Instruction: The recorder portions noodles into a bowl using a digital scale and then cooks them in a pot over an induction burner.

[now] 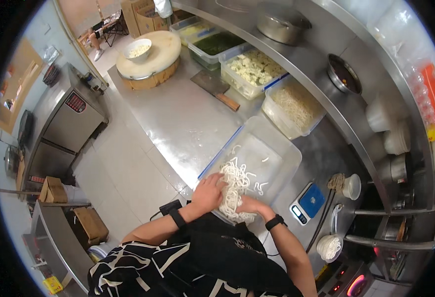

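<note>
A heap of thick white noodles (pixel 236 182) lies at the near side of a clear plastic tub (pixel 288 156) with a blue strip along its left rim. My left hand (pixel 208 193) grasps the heap from the left, fingers curled over the strands. From the right, my right hand (pixel 252 208) is dug into the same noodles, its fingertips partly hidden by them. A few loose strands are scattered over the tub's floor. Right of the tub stands a digital kitchen scale (pixel 307 204) with a blue top and a lit display.
A cleaver (pixel 213 83) lies beyond the tub, near tubs of cauliflower-like pieces (pixel 254 68) and thin noodles (pixel 291 105). Farther off, a round chopping block (pixel 161 52) bears a white bowl (pixel 138 50). A noodle-filled cup (pixel 329 248) stands right, near a glowing cooker (pixel 356 285). A steel shelf (pixel 314 87) overhangs the right side.
</note>
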Demonstrator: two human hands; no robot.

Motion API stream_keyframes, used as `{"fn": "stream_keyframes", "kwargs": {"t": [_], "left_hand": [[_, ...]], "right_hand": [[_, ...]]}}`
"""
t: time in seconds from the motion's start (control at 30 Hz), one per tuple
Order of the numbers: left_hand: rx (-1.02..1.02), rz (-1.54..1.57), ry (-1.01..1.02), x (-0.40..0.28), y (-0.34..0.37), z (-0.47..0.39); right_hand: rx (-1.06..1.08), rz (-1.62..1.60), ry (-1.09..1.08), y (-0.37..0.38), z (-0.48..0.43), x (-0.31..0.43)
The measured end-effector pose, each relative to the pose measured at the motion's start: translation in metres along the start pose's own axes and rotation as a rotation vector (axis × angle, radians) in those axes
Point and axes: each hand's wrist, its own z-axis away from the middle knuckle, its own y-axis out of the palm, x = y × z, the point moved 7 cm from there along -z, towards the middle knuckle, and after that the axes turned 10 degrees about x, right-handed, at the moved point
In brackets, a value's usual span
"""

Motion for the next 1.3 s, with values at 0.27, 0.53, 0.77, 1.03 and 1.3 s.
{"fn": "stream_keyframes", "kwargs": {"t": [0.27,0.53,0.77,1.03,1.3], "left_hand": [[0.155,0.033,-0.026,0.002,0.02,0.002],[0.393,0.003,0.047,-0.005,0.044,-0.014],[0.059,0.102,-0.009,0.001,0.004,-0.01],[0.01,0.062,-0.026,0.005,0.011,-0.003],[-0.012,0.034,-0.022,-0.004,0.006,-0.009]], "right_hand": [[-0.141,-0.512,-0.234,-0.053,0.028,0.037],[-0.223,0.608,-0.097,-0.162,-0.018,-0.018],[-0.328,0.826,0.068,-0.071,-0.065,0.031],[-0.009,0.653,-0.07,-0.02,0.02,0.041],[-0.337,0.417,0.332,-0.031,0.019,-0.002]]}}
